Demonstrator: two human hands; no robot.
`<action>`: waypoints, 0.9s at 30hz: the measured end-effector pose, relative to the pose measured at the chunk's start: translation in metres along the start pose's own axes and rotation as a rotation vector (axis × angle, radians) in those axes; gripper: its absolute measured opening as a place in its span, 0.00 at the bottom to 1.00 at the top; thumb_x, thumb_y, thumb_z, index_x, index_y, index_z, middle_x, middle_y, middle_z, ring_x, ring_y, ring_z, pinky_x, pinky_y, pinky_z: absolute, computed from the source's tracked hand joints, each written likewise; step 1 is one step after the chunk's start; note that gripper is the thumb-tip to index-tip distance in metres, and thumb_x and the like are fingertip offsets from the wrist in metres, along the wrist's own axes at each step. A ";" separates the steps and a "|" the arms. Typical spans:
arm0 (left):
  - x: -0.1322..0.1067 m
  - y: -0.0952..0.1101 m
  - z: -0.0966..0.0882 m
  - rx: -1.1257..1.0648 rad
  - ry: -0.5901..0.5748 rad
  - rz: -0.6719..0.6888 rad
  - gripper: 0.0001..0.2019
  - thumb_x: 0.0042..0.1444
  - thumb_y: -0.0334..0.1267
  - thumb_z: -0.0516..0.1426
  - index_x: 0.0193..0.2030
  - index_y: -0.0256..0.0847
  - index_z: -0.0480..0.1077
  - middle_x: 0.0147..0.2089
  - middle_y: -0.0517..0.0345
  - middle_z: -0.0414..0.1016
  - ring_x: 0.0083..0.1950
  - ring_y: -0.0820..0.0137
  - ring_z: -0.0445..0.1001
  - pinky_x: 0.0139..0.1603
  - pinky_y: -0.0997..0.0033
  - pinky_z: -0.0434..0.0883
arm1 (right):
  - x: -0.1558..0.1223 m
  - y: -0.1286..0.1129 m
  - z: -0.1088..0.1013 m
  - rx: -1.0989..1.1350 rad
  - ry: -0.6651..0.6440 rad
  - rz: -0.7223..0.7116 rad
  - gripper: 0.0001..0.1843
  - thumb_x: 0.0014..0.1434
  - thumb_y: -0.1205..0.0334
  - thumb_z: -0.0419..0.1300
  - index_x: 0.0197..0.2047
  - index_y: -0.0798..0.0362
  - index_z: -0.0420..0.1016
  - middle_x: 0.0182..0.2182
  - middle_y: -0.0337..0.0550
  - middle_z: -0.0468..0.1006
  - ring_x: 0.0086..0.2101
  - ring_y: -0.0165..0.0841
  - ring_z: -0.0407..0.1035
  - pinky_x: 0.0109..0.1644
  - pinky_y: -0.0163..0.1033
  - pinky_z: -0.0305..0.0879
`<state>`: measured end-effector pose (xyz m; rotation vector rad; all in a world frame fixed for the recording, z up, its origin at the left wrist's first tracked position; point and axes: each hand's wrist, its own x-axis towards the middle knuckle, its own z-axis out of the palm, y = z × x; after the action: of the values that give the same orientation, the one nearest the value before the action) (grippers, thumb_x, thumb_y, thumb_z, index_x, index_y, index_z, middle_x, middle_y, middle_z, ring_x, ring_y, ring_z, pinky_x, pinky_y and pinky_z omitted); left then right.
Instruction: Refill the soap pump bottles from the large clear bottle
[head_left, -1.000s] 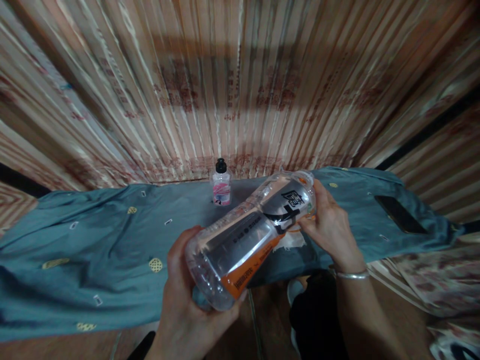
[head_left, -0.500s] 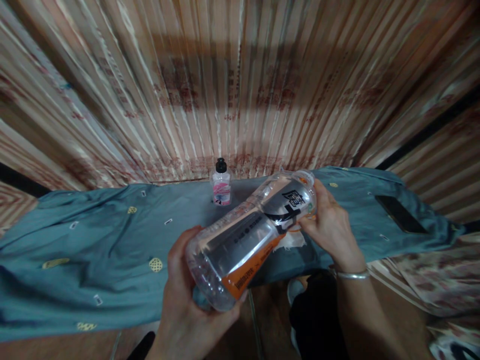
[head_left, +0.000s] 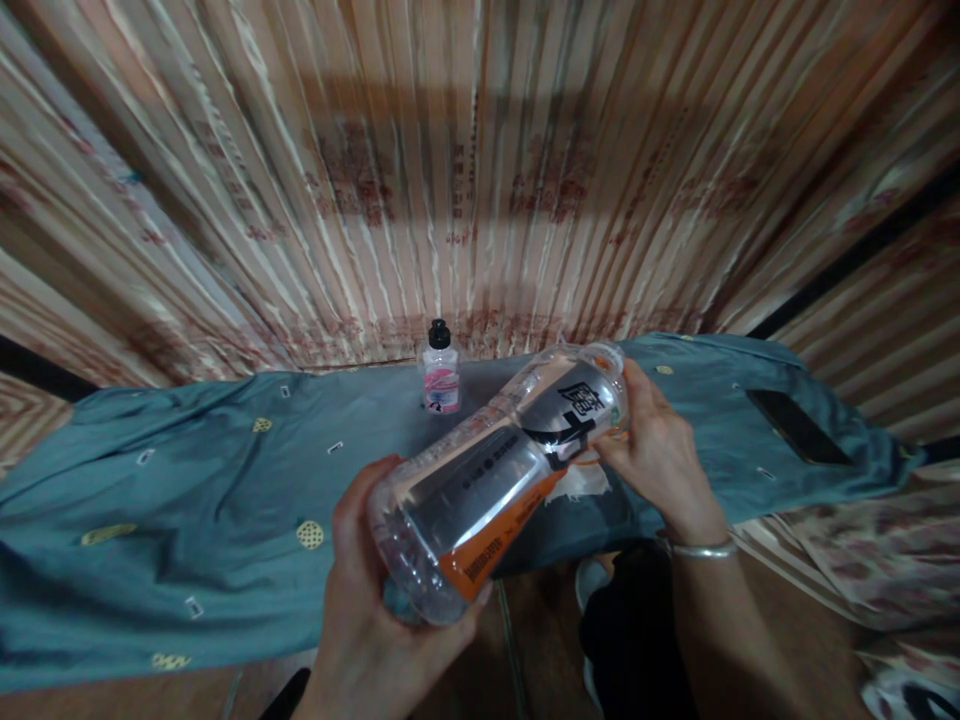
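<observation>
Clear plastic bottle (head_left: 495,480), seemingly empty, tilted, both hands holding

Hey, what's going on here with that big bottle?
A person holds a big bottle, clear and tipped sideways, in both hands above the table's near edge. The left hand cups its bottom; the right hand holds its top end. Behind it, a small bottle with a black cap and pink label stands upright on the blue cloth, close to the curtain. A dark flat thing lies on the cloth at the right.
</observation>
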<state>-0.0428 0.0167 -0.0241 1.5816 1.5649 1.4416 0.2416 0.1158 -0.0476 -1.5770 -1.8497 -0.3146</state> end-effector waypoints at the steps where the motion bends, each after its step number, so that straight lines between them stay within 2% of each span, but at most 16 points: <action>1: 0.001 0.000 0.000 -0.006 0.001 -0.007 0.39 0.49 0.45 0.69 0.69 0.64 0.62 0.62 0.59 0.77 0.58 0.49 0.83 0.56 0.45 0.86 | 0.000 0.000 0.000 -0.004 0.000 0.003 0.38 0.64 0.52 0.58 0.73 0.57 0.60 0.54 0.60 0.83 0.53 0.54 0.80 0.55 0.57 0.80; 8: 0.003 0.001 0.003 -0.088 0.047 -0.081 0.43 0.37 0.46 0.75 0.63 0.62 0.67 0.57 0.60 0.79 0.54 0.48 0.84 0.53 0.43 0.87 | -0.001 0.003 0.001 -0.008 -0.004 -0.011 0.39 0.64 0.52 0.58 0.74 0.58 0.59 0.57 0.61 0.81 0.56 0.54 0.79 0.57 0.57 0.79; 15: 0.001 0.005 0.004 -0.088 0.054 -0.108 0.42 0.39 0.44 0.73 0.64 0.62 0.67 0.59 0.60 0.78 0.56 0.48 0.83 0.56 0.41 0.86 | -0.002 0.006 0.004 -0.036 -0.009 0.003 0.42 0.63 0.51 0.57 0.75 0.60 0.58 0.60 0.66 0.79 0.58 0.57 0.78 0.57 0.61 0.79; 19: 0.000 0.005 0.005 -0.084 0.048 -0.097 0.42 0.41 0.45 0.73 0.66 0.60 0.66 0.61 0.57 0.78 0.57 0.47 0.82 0.58 0.40 0.85 | -0.003 0.008 0.004 -0.033 -0.010 -0.008 0.42 0.62 0.53 0.58 0.75 0.60 0.58 0.58 0.65 0.80 0.57 0.57 0.79 0.57 0.60 0.79; 22: 0.000 0.004 0.004 -0.082 0.032 -0.079 0.42 0.42 0.43 0.72 0.66 0.58 0.65 0.61 0.56 0.78 0.57 0.47 0.83 0.56 0.41 0.85 | -0.002 0.007 0.004 -0.035 -0.008 -0.008 0.42 0.61 0.54 0.58 0.75 0.61 0.58 0.58 0.65 0.80 0.57 0.57 0.79 0.57 0.60 0.79; 27: 0.003 -0.003 0.000 -0.056 -0.007 -0.036 0.42 0.44 0.43 0.72 0.67 0.60 0.64 0.60 0.57 0.78 0.55 0.49 0.84 0.54 0.43 0.86 | -0.002 0.006 0.003 -0.029 -0.014 -0.009 0.41 0.62 0.54 0.58 0.75 0.60 0.58 0.58 0.64 0.80 0.57 0.56 0.78 0.57 0.59 0.80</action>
<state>-0.0444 0.0201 -0.0255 1.5172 1.5279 1.4467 0.2465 0.1180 -0.0525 -1.5951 -1.8712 -0.3368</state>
